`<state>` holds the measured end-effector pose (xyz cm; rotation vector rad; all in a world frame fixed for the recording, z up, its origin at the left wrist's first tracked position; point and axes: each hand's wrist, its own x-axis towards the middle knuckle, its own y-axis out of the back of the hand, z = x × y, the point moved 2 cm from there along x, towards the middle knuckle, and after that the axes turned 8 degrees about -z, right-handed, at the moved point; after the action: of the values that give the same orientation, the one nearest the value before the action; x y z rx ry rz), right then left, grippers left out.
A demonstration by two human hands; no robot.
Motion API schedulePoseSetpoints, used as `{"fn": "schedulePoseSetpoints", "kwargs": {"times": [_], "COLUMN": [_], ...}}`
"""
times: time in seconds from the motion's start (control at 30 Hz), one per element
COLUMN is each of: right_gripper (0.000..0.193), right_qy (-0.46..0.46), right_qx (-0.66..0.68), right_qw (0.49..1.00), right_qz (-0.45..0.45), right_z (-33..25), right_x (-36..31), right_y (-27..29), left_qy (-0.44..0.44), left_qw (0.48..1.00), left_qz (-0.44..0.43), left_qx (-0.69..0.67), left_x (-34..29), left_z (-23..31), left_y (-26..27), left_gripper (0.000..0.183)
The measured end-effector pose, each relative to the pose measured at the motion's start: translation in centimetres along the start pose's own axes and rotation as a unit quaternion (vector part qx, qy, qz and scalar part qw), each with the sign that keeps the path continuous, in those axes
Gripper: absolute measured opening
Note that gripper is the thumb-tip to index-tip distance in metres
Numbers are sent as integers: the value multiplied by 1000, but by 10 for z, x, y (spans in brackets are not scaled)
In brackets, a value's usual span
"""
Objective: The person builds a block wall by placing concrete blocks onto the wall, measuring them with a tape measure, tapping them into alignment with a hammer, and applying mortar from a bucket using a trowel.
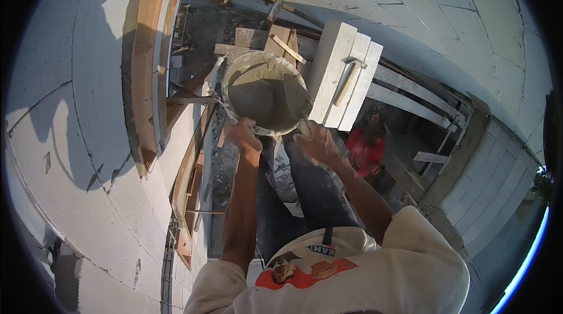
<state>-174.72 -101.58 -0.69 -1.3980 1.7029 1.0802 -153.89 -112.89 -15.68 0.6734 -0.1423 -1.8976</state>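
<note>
A round bucket [224, 92] with a mortar-crusted rim stands in front of me. Grey wet mortar [251, 98] lies inside it, partly in shadow. My left hand [245, 134] is closed on the near left part of the rim. In my right hand [317, 143], at the near right of the bucket, is the handle of a trowel; its grey blade [297, 96] reaches over the rim into the bucket. How deep the blade sits in the mortar I cannot tell.
Right of the bucket, white blocks [329, 68] stand side by side with a hammer [347, 82] on top. Wooden boards [251, 38] lie behind the bucket. A block wall with a wooden frame [144, 68] rises at left. Lower down at right is a person in red [366, 150].
</note>
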Motion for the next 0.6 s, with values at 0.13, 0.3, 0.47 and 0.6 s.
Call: {"fn": "schedulePoseSetpoints", "kwargs": {"times": [0.13,0.3,0.47,0.6], "right_gripper": [47,45,46,40], "right_qy": [-15,-8,12,38], "right_qx": [37,51,-112,-52], "right_qw": [998,994,984,984], "right_qz": [58,100,135,165], "right_z": [73,106,191,199], "right_x": [108,205,252,248], "right_y": [38,65,83,84], "left_qy": [269,271,260,293], "left_qw": [903,837,835,862], "left_qz": [19,-142,-191,-213], "left_qx": [-336,-455,-446,-353], "left_x": [69,120,135,146], "left_z": [4,-77,-134,-169], "left_y": [-126,-190,-238,-196], "left_gripper": [12,14,13,19]}}
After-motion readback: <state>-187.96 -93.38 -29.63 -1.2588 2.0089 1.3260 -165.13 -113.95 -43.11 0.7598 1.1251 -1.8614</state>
